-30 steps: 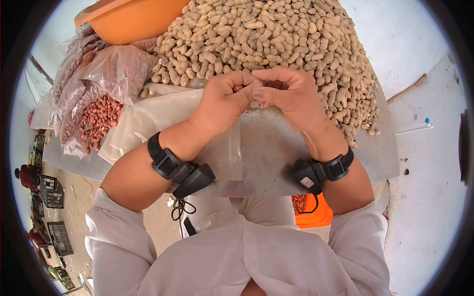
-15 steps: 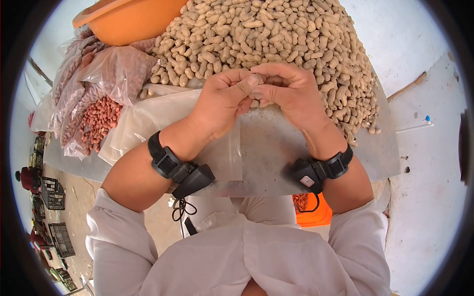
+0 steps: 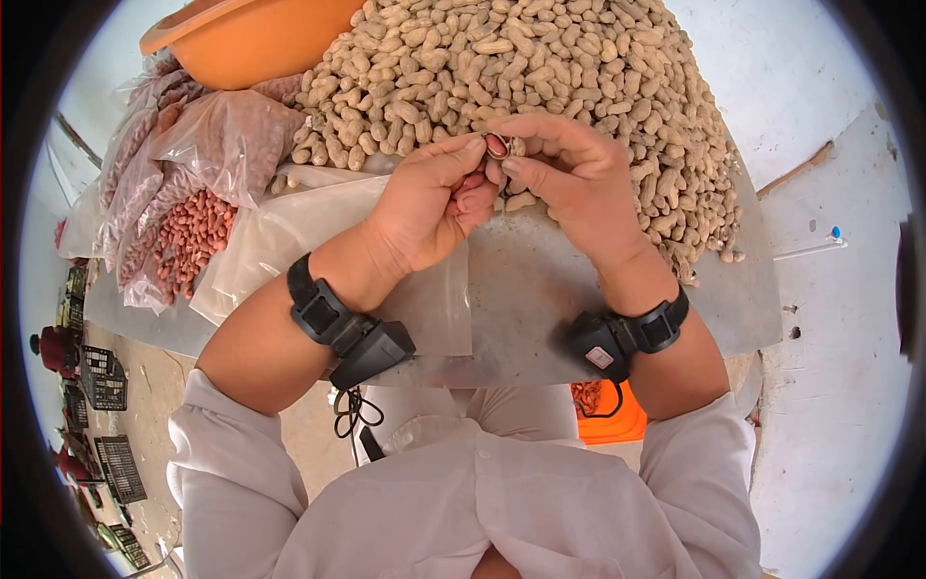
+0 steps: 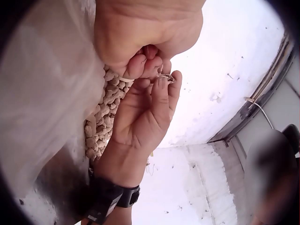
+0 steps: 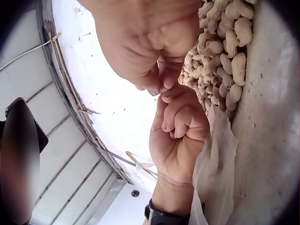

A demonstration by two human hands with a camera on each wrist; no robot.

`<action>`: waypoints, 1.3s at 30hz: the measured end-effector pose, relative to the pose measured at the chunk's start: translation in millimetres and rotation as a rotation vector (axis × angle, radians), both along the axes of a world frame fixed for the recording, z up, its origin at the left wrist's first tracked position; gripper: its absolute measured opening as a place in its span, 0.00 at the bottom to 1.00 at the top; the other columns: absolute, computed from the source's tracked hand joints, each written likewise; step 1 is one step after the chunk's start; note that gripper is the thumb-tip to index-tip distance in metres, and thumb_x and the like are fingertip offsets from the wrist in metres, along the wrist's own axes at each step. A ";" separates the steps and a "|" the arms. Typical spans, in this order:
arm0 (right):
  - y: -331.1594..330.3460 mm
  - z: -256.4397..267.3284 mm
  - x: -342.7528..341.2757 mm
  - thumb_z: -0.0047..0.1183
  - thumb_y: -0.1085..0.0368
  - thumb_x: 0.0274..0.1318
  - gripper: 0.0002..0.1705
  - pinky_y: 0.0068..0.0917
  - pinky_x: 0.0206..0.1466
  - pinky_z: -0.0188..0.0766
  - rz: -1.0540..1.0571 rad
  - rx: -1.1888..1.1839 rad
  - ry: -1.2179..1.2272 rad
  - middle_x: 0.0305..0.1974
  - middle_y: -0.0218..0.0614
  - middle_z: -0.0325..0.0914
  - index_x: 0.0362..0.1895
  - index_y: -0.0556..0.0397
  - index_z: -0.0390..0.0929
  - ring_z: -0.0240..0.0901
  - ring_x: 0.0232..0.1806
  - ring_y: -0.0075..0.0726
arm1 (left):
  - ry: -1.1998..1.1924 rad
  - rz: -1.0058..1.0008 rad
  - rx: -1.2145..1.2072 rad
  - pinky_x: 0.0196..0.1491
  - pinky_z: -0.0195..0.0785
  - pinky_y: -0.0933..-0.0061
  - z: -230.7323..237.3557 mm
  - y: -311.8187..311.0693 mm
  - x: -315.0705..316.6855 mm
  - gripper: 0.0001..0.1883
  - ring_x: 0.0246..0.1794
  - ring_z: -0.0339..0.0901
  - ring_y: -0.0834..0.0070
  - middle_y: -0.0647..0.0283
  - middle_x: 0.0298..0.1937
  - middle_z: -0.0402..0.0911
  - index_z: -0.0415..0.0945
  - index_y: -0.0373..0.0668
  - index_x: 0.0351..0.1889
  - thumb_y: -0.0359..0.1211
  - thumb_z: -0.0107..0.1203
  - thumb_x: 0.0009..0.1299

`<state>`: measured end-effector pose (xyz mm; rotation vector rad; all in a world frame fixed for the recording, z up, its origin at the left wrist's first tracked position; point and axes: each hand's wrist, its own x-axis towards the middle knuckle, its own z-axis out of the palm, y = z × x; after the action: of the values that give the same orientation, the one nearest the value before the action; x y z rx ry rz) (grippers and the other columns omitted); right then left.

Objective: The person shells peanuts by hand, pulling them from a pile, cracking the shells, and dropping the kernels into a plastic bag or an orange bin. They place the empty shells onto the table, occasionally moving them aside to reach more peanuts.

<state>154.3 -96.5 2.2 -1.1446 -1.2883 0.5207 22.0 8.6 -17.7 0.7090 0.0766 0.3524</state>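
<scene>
In the head view an opened peanut shell (image 3: 507, 147) with a red kernel (image 3: 496, 146) showing is between the fingertips of both hands. The right hand (image 3: 588, 183) pinches the shell between thumb and forefinger. The left hand (image 3: 420, 207) touches its left side with thumb and forefinger, the other fingers curled; red kernels show in its palm, one also visible as a red kernel (image 4: 150, 51) in the left wrist view. There the right hand (image 4: 145, 110) holds the split shell (image 4: 166, 78). In the right wrist view the fingertips hide the shell.
A large heap of unshelled peanuts (image 3: 540, 77) lies behind the hands on the grey table (image 3: 540, 309). At left are clear bags of red kernels (image 3: 198, 232), a flat plastic sheet (image 3: 289, 232) and an orange basin (image 3: 260, 43). An orange container (image 3: 617, 425) stands below the table edge.
The fingers have parted a little and the opened shell with its red kernel has come into view. My left hand has turned, showing more of its curled fingers and palm.
</scene>
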 end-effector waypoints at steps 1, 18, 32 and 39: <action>-0.2 -1.2 1.0 0.53 0.78 0.46 0.16 0.18 0.37 0.72 -0.034 0.006 -0.070 0.36 0.33 0.78 0.43 0.56 0.77 0.74 0.34 0.21 | 0.001 -0.013 -0.013 0.19 0.51 0.87 0.6 0.3 0.0 0.09 0.18 0.56 0.85 0.67 0.26 0.69 0.71 0.37 0.35 0.32 0.43 0.71; -4.4 14.0 0.1 0.54 0.75 0.41 0.14 0.24 0.34 0.70 -0.225 0.218 -0.684 0.32 0.33 0.77 0.37 0.52 0.78 0.72 0.31 0.32 | 0.121 -0.063 -0.116 0.16 0.46 0.87 3.6 1.8 0.4 0.10 0.14 0.52 0.85 0.68 0.22 0.67 0.69 0.37 0.29 0.34 0.45 0.68; -120.4 59.9 71.1 0.52 0.78 0.41 0.10 0.21 0.32 0.66 -0.254 -0.682 -0.699 0.25 0.36 0.74 0.33 0.60 0.78 0.68 0.26 0.27 | 0.186 0.035 0.063 0.15 0.45 0.87 0.1 2.5 2.8 0.10 0.13 0.52 0.87 0.72 0.21 0.63 0.70 0.40 0.34 0.37 0.45 0.71; -138.1 59.8 86.5 0.56 0.75 0.37 0.11 0.27 0.36 0.68 -0.364 -0.861 -0.837 0.27 0.41 0.76 0.32 0.61 0.79 0.73 0.29 0.37 | 0.211 0.067 0.106 0.15 0.45 0.87 -0.9 3.0 3.2 0.11 0.13 0.52 0.87 0.73 0.20 0.62 0.70 0.40 0.34 0.38 0.47 0.71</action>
<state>240.7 -234.7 62.0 -2.4459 -1.5216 0.3169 25.2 11.6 -18.5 0.8484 0.2837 0.3471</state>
